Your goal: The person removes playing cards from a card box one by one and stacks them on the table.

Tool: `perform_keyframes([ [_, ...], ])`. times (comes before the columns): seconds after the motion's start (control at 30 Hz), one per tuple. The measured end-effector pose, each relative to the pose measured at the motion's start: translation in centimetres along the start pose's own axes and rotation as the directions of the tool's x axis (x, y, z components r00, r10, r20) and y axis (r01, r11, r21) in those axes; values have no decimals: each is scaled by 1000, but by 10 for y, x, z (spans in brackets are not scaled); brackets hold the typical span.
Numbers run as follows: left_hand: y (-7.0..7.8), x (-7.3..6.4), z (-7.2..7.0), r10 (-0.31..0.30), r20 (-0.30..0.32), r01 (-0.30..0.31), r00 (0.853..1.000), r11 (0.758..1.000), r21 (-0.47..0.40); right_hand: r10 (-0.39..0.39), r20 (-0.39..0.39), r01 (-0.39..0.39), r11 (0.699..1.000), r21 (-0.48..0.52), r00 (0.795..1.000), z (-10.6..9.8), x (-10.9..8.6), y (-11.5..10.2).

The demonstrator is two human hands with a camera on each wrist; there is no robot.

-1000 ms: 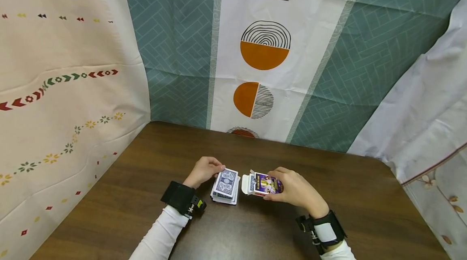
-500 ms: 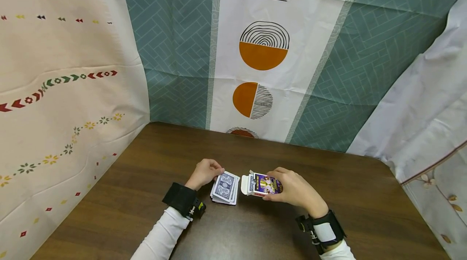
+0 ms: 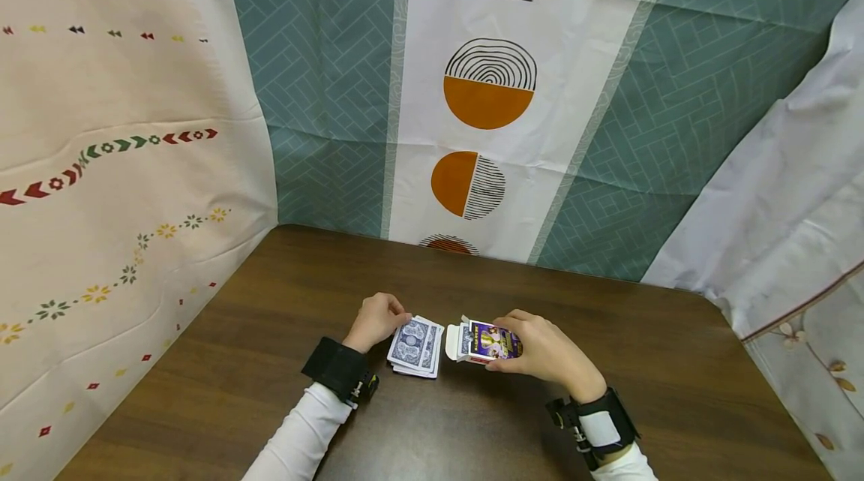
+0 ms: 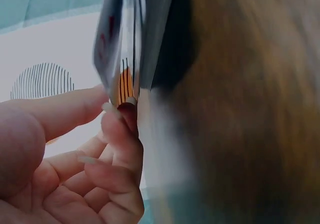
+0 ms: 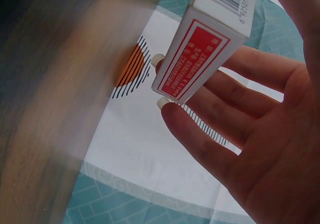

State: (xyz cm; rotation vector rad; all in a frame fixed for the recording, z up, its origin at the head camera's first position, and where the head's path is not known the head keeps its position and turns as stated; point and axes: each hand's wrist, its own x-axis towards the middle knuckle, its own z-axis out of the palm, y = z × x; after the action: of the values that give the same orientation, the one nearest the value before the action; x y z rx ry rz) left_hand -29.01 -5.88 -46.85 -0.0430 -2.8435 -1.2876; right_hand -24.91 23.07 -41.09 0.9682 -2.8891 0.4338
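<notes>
My left hand pinches a playing card by its upper left corner, between thumb and fingertips. This card has a blue patterned back and leans out leftward over a loose pile of playing cards. In the left wrist view the lifted card shows a red mark on its underside, above the fingertips. To the right, my right hand grips a purple-fronted card box between thumb and fingers. Its white flap is open toward the pile, with a blue-backed card showing in the mouth. The right wrist view shows the box's red-labelled end.
Both hands work over a dark brown wooden table. A teal and white patterned cloth hangs behind its far edge. A cream cloth borders the left side and a white one the right.
The pinched top card has slid leftward and slightly toward me off the pile, baring more of the card beneath. My left hand has shifted slightly left; the right hand and box stay nearly still.
</notes>
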Motion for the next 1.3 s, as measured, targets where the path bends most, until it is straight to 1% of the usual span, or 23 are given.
perform_keyframes([
  [0.17,5,-1,-2,15,-13,-14,1000,998,61,-2,-7,2,1000,-8,1000,0,0,1],
  [0.3,8,-3,-4,26,-4,-25,1000,995,91,-7,-5,7,1000,-10,1000,1,0,0],
  [0.37,11,-5,-6,51,18,-52,999,996,78,-9,-1,9,1000,-11,1000,1,0,0],
  [0.43,19,-8,-8,90,60,-92,994,995,39,-10,-1,10,1000,-11,1000,2,0,0],
  [0.5,28,-13,-11,144,125,-141,982,989,-34,-10,-2,10,1000,-10,1000,2,1,0],
  [0.57,38,-17,-11,201,197,-184,960,978,-101,-11,-4,11,1000,-8,1000,2,1,0],
  [0.63,47,-21,-9,231,256,-199,939,969,-146,-11,-3,11,1000,-5,1000,2,1,-1],
  [0.7,54,-25,-5,246,291,-205,925,965,-163,-12,-1,12,1000,-4,1000,2,1,-1],
  [0.73,57,-27,-2,243,302,-201,922,966,-164,-12,1,12,1000,-4,1000,2,1,-1],
  [0.83,61,-31,5,233,310,-189,922,968,-166,-15,6,15,1000,-4,1000,2,1,-3],
  [0.97,61,-34,13,213,329,-153,920,968,-200,-22,5,22,1000,-7,1000,1,0,-4],
  [1.17,57,-32,18,180,368,-81,912,960,-268,-30,-5,30,999,-12,1000,0,1,-5],
  [1.3,57,-31,20,160,389,-44,907,956,-291,-28,-4,28,1000,-4,1000,-1,1,-4],
])
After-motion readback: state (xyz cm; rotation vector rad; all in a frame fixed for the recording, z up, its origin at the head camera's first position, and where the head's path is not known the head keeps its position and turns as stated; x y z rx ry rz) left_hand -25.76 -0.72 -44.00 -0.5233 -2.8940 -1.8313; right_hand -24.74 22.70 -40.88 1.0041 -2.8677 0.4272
